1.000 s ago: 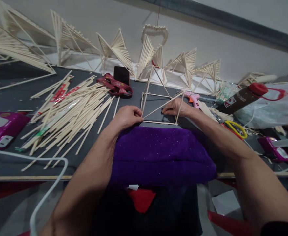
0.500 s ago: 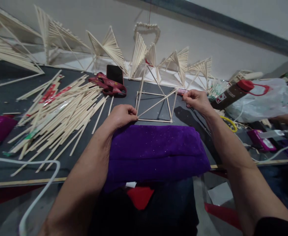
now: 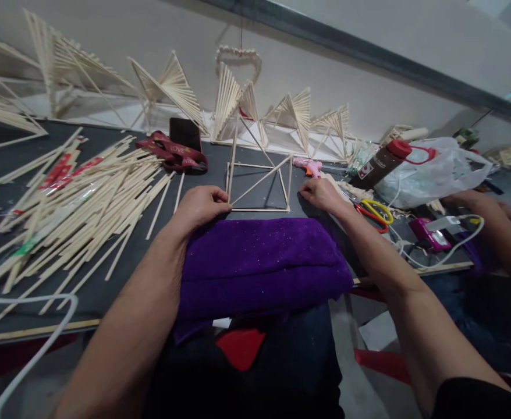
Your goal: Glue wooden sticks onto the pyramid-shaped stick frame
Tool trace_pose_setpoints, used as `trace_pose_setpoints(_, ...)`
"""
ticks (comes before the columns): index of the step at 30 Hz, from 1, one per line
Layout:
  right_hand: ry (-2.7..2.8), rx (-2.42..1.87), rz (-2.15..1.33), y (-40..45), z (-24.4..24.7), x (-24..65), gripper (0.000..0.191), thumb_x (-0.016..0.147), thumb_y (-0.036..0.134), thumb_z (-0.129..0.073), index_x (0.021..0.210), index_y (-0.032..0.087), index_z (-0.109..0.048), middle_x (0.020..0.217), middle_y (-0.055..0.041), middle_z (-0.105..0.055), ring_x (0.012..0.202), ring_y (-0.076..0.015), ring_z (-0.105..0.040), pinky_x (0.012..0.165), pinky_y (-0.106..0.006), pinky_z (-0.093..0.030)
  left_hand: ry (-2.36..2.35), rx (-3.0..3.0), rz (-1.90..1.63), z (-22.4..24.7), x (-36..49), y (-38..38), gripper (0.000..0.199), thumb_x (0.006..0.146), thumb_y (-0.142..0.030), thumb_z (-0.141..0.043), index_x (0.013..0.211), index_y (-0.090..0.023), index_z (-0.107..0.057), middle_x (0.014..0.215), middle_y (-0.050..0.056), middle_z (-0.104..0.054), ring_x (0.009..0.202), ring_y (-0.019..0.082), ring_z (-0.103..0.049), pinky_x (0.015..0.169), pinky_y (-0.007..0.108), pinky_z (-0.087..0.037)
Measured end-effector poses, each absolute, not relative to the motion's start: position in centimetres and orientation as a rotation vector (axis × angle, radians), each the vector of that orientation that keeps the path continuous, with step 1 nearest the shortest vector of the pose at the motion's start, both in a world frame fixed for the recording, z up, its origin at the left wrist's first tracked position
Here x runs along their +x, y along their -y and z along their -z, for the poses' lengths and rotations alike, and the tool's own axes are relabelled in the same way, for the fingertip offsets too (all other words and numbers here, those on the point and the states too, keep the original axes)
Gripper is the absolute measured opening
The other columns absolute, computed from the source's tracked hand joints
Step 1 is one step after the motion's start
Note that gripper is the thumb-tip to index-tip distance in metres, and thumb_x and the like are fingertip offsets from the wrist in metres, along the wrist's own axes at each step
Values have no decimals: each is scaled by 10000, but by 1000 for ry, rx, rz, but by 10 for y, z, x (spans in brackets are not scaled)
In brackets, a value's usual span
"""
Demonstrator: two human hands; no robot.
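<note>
A frame of thin wooden sticks (image 3: 259, 210) stands on the dark table, just beyond a folded purple cloth (image 3: 262, 262). My left hand (image 3: 209, 203) pinches the near left corner of this frame between thumb and fingers. To the right of the frame, my right hand (image 3: 319, 193) is low over the table with its fingers drawn together; whatever they hold, if anything, is too small to make out. A pink glue gun (image 3: 310, 166) lies just beyond that hand.
Loose sticks (image 3: 85, 215) cover the left side, near a red lanyard (image 3: 172, 152). Stick models (image 3: 293, 113) line the wall. At right are scissors (image 3: 375, 213), a bottle (image 3: 380, 163), a plastic bag (image 3: 430, 174), a purple device (image 3: 430, 234) and another person's arm (image 3: 495, 233).
My right hand has left the glue gun and come down nearer the table, closer to me. My left hand stays at the frame's corner. The view has swung to the right.
</note>
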State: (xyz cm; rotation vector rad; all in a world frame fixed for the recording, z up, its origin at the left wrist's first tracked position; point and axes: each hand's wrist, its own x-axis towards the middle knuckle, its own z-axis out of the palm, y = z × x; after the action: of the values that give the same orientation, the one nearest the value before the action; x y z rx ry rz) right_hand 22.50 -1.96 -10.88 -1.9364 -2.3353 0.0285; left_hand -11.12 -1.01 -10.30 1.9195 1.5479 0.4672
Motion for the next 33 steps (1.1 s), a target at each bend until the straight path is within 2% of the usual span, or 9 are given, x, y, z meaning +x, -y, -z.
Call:
trace_pose_setpoints(5, 2520, -1971, 73, 23, 105, 215, 245, 881, 264, -516, 948, 152, -724, 976, -136, -709, 870, -232, -629, 688, -296, -374, -1556, 1930, -471, 106, -111, 8, 201, 651, -315, -698, 817, -203, -722, 746, 49, -722, 657, 193, -630, 610, 305, -441)
trace_pose_setpoints(13, 2473, -2034, 139, 12, 102, 228, 248, 860, 194, -489, 939, 111, -709, 962, -171, -719, 837, -236, -644, 685, -298, -374, -1544, 1926, -492, 108, -112, 8, 242, 634, -333, -697, 832, -198, -728, 758, 54, -728, 660, 197, -628, 581, 291, -429)
trace_pose_setpoints(17, 2352, -2083, 157, 18, 92, 252, 245, 825, 161, -503, 935, 103, -714, 922, -129, -730, 813, -213, -652, 681, -271, -391, -1552, 1925, -495, 107, -112, 6, 234, 618, -335, -708, 815, -213, -735, 756, 39, -728, 682, 201, -635, 601, 288, -433)
trace_pose_setpoints(21, 2368, -2051, -51, 39, 91, 261, 221, 829, 173, -525, 923, 122, -718, 859, -74, -732, 759, -168, -649, 682, -241, -412, -1540, 1933, -499, 110, -112, 4, 204, 616, -318, -712, 796, -224, -740, 761, 51, -726, 686, 207, -631, 613, 303, -436)
trace_pose_setpoints(23, 2433, -2044, -84, 47, 95, 257, 217, 839, 181, -537, 951, 143, -718, 903, -73, -736, 801, -172, -654, 708, -242, -418, -1535, 1940, -511, 112, -113, 3, 200, 625, -327, -711, 797, -230, -739, 765, 55, -726, 686, 209, -627, 612, 308, -433)
trace_pose_setpoints(27, 2467, -2076, 15, 50, 103, 246, 232, 879, 190, -498, 966, 137, -706, 1062, -151, -707, 947, -233, -649, 783, -281, -410, -1530, 1965, -514, 113, -114, 3, 216, 638, -350, -705, 811, -223, -731, 769, 56, -724, 677, 209, -626, 613, 315, -429)
trace_pose_setpoints(30, 2435, -2110, 65, 48, 106, 242, 248, 888, 191, -471, 993, 102, -677, 1068, -209, -689, 928, -264, -650, 765, -307, -405, -1529, 1986, -499, 111, -113, 3, 216, 640, -350, -698, 806, -215, -726, 755, 52, -719, 658, 203, -622, 609, 313, -424)
trace_pose_setpoints(33, 2373, -2120, 74, 46, 104, 243, 227, 858, 180, -495, 1001, 111, -658, 1061, -196, -694, 889, -258, -650, 727, -300, -404, -1542, 1997, -488, 109, -113, 4, 211, 634, -351, -701, 794, -216, -728, 744, 47, -717, 656, 201, -625, 610, 308, -425)
